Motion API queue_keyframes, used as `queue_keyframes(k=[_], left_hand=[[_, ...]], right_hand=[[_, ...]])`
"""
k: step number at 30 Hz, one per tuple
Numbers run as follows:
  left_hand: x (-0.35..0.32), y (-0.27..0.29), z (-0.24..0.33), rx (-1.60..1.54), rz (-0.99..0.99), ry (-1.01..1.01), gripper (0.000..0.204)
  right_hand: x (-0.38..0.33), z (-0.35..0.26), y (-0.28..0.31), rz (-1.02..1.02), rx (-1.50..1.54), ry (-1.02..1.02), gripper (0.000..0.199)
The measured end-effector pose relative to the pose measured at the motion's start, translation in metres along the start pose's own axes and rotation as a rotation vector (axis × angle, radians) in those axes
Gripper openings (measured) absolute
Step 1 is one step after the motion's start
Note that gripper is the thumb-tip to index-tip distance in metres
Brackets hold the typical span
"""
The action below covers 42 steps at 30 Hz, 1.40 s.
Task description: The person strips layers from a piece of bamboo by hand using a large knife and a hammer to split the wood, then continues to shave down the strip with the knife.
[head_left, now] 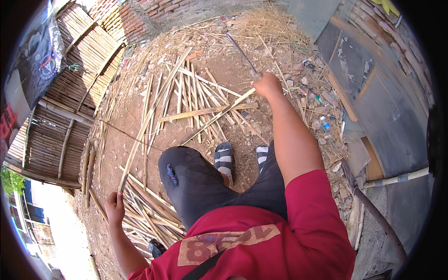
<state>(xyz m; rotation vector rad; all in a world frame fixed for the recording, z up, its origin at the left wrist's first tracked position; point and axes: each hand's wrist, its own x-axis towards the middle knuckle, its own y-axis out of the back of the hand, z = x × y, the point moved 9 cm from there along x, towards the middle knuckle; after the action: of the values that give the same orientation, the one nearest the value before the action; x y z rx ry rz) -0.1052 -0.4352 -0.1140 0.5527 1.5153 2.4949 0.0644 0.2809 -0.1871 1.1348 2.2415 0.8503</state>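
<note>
My left hand (115, 207) is closed round the near end of a long, pale bamboo strip (134, 150), which slants up and away over the ground. Farther off to the right, my right hand (267, 85) grips a long, thin, dark blade-like tool (239, 49) pointing away from me. Its handle is hidden in the fist, so its exact kind is unclear. From beside that fist a pale strip (235, 102) runs down toward my knee; whether the fist holds it too, I cannot tell. Several split bamboo strips (179, 100) lie crisscrossed ahead of my feet.
Another heap of bamboo strips (147, 210) lies by my left leg. A woven bamboo panel (86, 60) stands at left, and dark boards (382, 98) lean at right. Dry straw (268, 32), stones and a plastic bottle (325, 123) litter the ground. A brick wall (140, 16) rises behind.
</note>
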Motion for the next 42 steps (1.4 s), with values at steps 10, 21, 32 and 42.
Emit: queue_keyframes(k=[10, 21, 32, 42], left_hand=[[0.043, -0.071, 0.154, -0.005, 0.083, -0.154, 0.039], [0.034, -0.075, 0.211, 0.270, 0.360, -0.475, 0.021], [0.031, -0.084, 0.229, 0.057, 0.222, -0.482, 0.021], [0.041, -0.104, 0.173, -0.310, -0.104, -0.228, 0.030]], right_hand=[[-0.099, -0.101, -0.013, -0.095, -0.086, 0.617, 0.032], [-0.049, -0.075, 0.014, 0.105, -0.092, 0.544, 0.027], [-0.056, -0.084, 0.019, 0.244, 0.033, 0.646, 0.030], [-0.061, -0.089, -0.004, 0.129, -0.159, 0.741, 0.029]])
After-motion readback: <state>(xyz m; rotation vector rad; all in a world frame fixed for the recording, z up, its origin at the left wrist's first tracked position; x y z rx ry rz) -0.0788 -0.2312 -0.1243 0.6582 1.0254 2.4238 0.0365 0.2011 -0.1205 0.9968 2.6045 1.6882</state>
